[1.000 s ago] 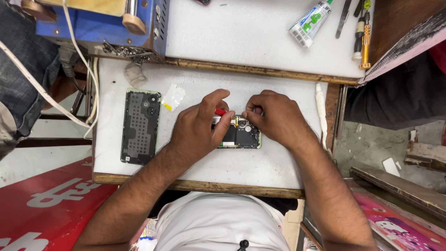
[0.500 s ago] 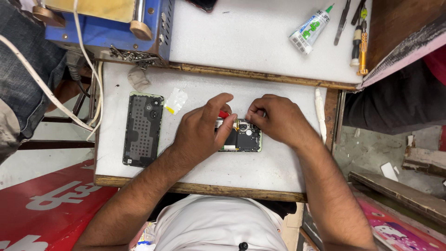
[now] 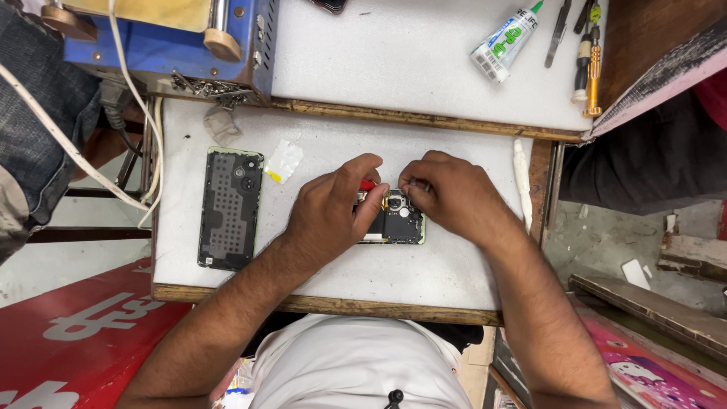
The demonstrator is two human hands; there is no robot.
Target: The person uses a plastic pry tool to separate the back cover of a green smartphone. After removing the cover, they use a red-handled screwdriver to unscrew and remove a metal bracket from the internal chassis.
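Observation:
An opened phone body (image 3: 400, 223) with its dark circuit board showing lies flat on the white worktop (image 3: 447, 273). My left hand (image 3: 333, 210) rests over its left half, thumb and forefinger pinching a small red-handled tool (image 3: 368, 185) at the phone's top edge. My right hand (image 3: 447, 191) sits at the phone's upper right, fingertips pinched together on something too small to make out. A detached phone back cover (image 3: 230, 208), inner side up, lies to the left of my left hand.
A clear plastic scrap (image 3: 284, 160) lies beside the cover. On the upper shelf sit a glue tube (image 3: 505, 38), screwdrivers and tweezers (image 3: 585, 53), and a blue machine (image 3: 163, 42) with white cables (image 3: 121, 98). A white stick (image 3: 521, 182) lies at the worktop's right edge.
Both hands have stayed on the phone with only slight finger shifts at its top edge. The view has drifted a little.

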